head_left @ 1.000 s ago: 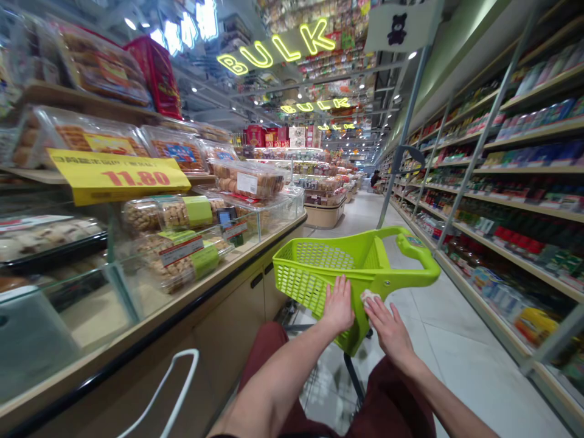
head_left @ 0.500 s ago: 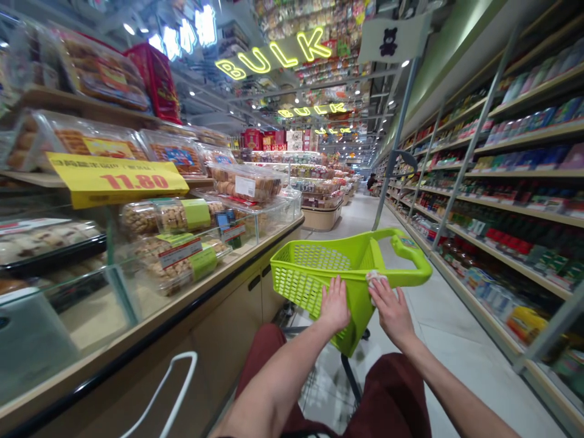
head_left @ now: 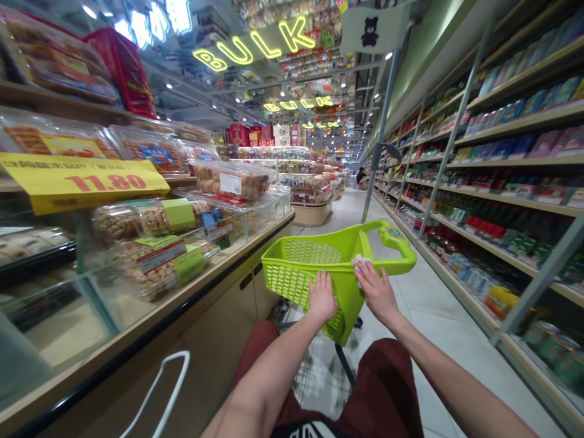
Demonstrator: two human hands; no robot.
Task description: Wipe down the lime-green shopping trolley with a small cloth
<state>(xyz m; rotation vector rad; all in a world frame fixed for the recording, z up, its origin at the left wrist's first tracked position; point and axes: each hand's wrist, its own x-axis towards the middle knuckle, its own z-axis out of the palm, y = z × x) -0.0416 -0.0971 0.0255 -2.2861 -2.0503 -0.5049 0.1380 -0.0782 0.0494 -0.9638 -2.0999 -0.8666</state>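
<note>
A lime-green plastic shopping cart (head_left: 349, 310) stands in front of my knees, its perforated side toward me and its handle (head_left: 401, 263) at the right. My left hand (head_left: 323, 298) lies against the cart's side below the rim, fingers stretched out. With my right hand (head_left: 378, 295) I press a crumpled whitish wipe (head_left: 359, 261) onto the rim where the basket meets the handle. Part of the wipe is hidden under my fingers.
At the left runs a display counter (head_left: 219, 292) with packaged pastries (head_left: 159, 261) and a yellow price sign (head_left: 86, 181). Stocked shelves (head_left: 515, 158) line the right. A grey pole (head_left: 378, 140) rises behind the cart, and a white curved bar (head_left: 171, 389) stands at lower left.
The whole view has shifted slightly, so the cart and both hands appear a little further left. Both hands stay on the cart, and the wipe remains under my right hand.
</note>
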